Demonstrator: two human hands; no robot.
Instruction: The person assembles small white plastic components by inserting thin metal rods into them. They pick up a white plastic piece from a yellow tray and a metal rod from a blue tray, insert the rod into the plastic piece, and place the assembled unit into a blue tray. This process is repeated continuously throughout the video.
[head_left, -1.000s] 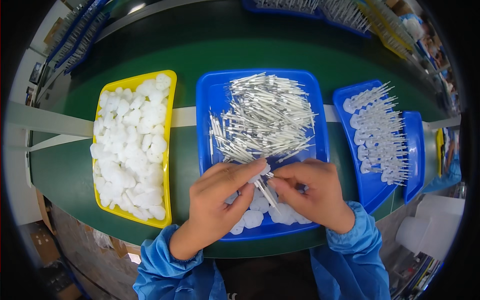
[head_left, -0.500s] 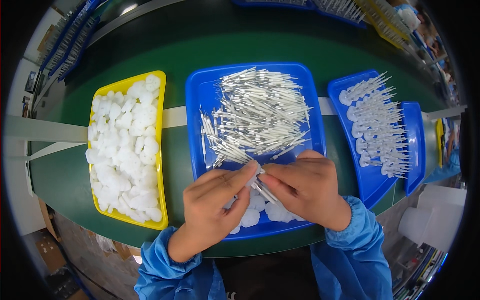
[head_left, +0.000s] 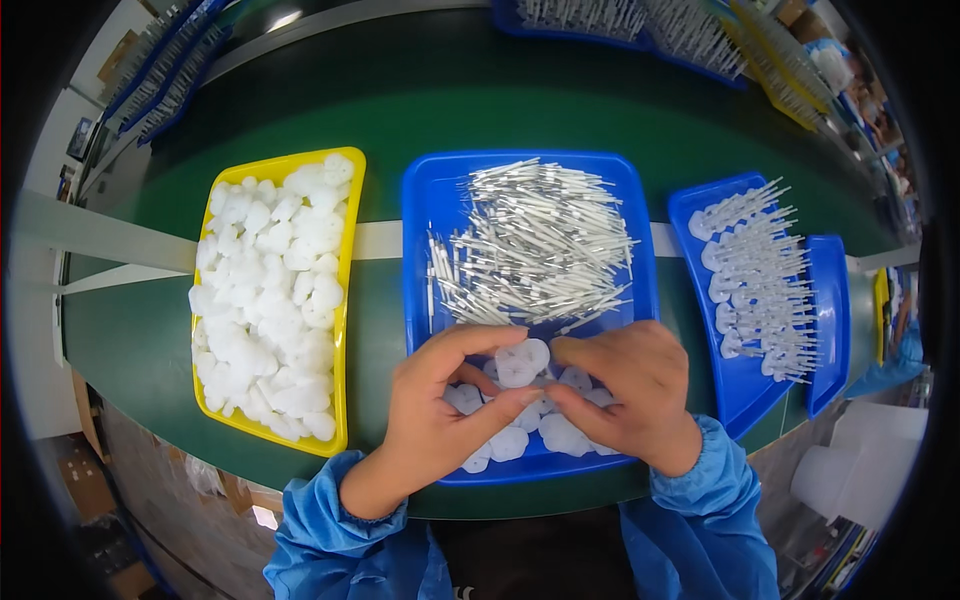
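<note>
White lobed piece (head_left: 522, 363) sits in the left hand (head_left: 428, 400).

Two hands (head_left: 432, 400) (head_left: 640, 395), two blue sleeves (head_left: 325, 535) (head_left: 705, 520); one near yellow tray (head_left: 349, 300), one middle blue tray (head_left: 437, 190), two blue trays (head_left: 748, 405) (head_left: 828, 330) at right; white sticks (head_left: 545, 245), white pieces (head_left: 522, 362) too many to count.

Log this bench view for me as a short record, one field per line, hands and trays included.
Left hand: thumb and index finger around a white lobed piece
Right hand: fingertips close beside that piece; grip unclear
Middle tray: blue; pile of thin white rods toward the far side, loose lobed pieces at the near side
Left tray: yellow, heaped with white pieces
Right tray: blue, rows of pale pieces with thin rods
Surface: green tabletop
</note>
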